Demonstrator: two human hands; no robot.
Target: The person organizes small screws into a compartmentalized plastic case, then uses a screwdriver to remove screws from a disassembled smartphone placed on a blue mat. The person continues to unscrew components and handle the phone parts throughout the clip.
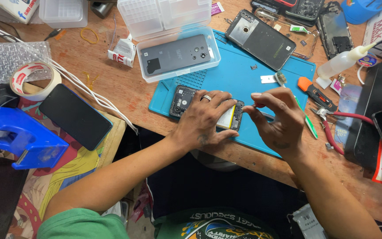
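Forearms bare, I lean over a worn wooden bench (111, 84) where a blue mat (239, 79) holds an opened phone (184, 101), its back removed and its insides showing. My left hand (204, 117), a ring on one finger, lies flat across the phone with fingers spread, pressing it to the mat and covering most of its yellow-edged battery (227, 118). My right hand (275, 117) hovers just beside the phone's right end, thumb and forefinger pressed together on something too small to make out, the other fingers curled. Beyond the phone, a clear plastic box (180, 55) with its lid up holds a grey back cover (175, 54), and a second phone (260, 39) lies face down at the mat's far edge. Left of me, a dark phone (75, 116) rests screen up near a roll of tape (34, 79) and a blue tape dispenser (21, 137). To the right, red-handled cutters (332, 121), a green pry tool (308, 121) and a white squeeze bottle (343, 62) lie close to the mat.
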